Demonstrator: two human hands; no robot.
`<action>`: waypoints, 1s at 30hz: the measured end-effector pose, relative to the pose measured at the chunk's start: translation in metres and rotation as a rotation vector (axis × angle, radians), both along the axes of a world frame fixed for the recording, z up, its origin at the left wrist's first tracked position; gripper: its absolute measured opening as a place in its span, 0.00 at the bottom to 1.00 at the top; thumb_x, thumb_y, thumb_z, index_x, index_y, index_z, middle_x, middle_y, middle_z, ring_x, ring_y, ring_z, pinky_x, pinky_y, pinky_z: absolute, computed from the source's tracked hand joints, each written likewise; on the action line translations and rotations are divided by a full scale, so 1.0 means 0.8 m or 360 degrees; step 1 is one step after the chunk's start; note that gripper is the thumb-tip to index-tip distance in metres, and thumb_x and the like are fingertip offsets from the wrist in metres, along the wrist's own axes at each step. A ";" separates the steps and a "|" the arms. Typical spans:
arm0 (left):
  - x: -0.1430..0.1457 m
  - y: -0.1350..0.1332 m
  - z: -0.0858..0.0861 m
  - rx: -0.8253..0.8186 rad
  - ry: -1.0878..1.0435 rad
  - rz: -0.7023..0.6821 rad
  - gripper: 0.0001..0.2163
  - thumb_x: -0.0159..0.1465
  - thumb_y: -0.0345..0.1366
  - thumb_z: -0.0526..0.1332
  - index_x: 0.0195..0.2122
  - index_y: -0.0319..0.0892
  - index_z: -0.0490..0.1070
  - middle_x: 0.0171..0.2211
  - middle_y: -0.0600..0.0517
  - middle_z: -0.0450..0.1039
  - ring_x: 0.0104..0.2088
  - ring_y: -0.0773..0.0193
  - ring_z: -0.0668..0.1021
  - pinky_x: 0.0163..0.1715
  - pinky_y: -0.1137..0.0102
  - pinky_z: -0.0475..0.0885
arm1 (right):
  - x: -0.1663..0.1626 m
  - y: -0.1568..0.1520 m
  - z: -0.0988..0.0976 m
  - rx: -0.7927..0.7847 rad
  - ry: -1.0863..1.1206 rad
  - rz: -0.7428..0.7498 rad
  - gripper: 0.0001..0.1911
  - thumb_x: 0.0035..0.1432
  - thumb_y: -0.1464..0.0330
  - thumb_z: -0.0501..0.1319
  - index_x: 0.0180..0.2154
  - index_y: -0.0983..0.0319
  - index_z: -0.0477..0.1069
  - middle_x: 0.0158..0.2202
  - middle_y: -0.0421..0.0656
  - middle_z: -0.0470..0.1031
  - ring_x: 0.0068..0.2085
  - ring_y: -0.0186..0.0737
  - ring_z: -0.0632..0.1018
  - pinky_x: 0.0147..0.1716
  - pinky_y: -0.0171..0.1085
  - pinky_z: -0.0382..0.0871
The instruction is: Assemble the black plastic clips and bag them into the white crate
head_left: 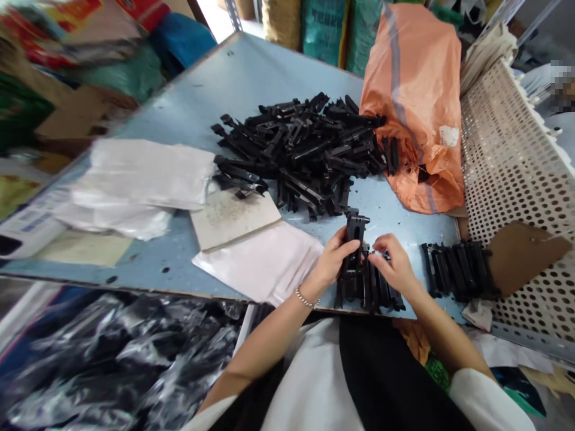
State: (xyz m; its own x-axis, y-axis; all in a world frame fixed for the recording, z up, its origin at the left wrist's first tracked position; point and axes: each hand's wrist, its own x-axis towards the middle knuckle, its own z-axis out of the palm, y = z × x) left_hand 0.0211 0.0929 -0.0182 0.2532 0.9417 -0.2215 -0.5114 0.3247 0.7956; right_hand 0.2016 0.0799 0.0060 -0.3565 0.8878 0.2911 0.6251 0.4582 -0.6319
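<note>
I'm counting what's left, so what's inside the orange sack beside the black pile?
Black parts show at the orange sack's open edge, beside the loose pile. The fabric covers everything deeper, so whether more are inside cannot be seen.

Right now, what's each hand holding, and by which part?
Left hand grips a black plastic part around its middle, top end sticking up. Right hand touches the row of parts beside it; whether it grips one cannot be told.
</note>
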 end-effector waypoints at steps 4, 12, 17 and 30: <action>-0.016 -0.039 0.017 -0.0198 -0.0241 -0.0255 0.22 0.56 0.50 0.69 0.42 0.39 0.70 0.36 0.48 0.78 0.21 0.68 0.75 0.18 0.72 0.70 | 0.004 0.039 0.021 0.0226 -0.0156 0.0079 0.15 0.69 0.53 0.55 0.38 0.56 0.70 0.39 0.48 0.74 0.41 0.49 0.73 0.44 0.50 0.70; -0.032 -0.052 0.022 -0.0289 -0.0032 0.0087 0.21 0.54 0.51 0.68 0.39 0.39 0.71 0.23 0.54 0.74 0.19 0.67 0.74 0.20 0.73 0.69 | -0.048 0.034 0.016 -0.0488 0.0173 0.0273 0.28 0.74 0.49 0.41 0.30 0.58 0.64 0.27 0.39 0.67 0.30 0.39 0.70 0.33 0.40 0.67; -0.051 -0.057 0.011 -0.0388 -0.0145 0.0253 0.19 0.57 0.47 0.66 0.43 0.39 0.73 0.28 0.54 0.74 0.25 0.68 0.75 0.26 0.74 0.71 | -0.063 -0.031 0.005 0.0060 -0.0270 0.0681 0.22 0.72 0.52 0.50 0.35 0.59 0.72 0.35 0.47 0.74 0.37 0.44 0.71 0.39 0.44 0.66; -0.010 -0.111 -0.019 -0.0470 -0.0018 0.0311 0.26 0.60 0.61 0.64 0.40 0.39 0.71 0.25 0.53 0.73 0.25 0.65 0.77 0.24 0.72 0.70 | -0.058 -0.120 -0.048 -0.0230 -0.0051 0.0314 0.15 0.72 0.55 0.53 0.38 0.58 0.68 0.34 0.45 0.75 0.36 0.42 0.76 0.37 0.40 0.72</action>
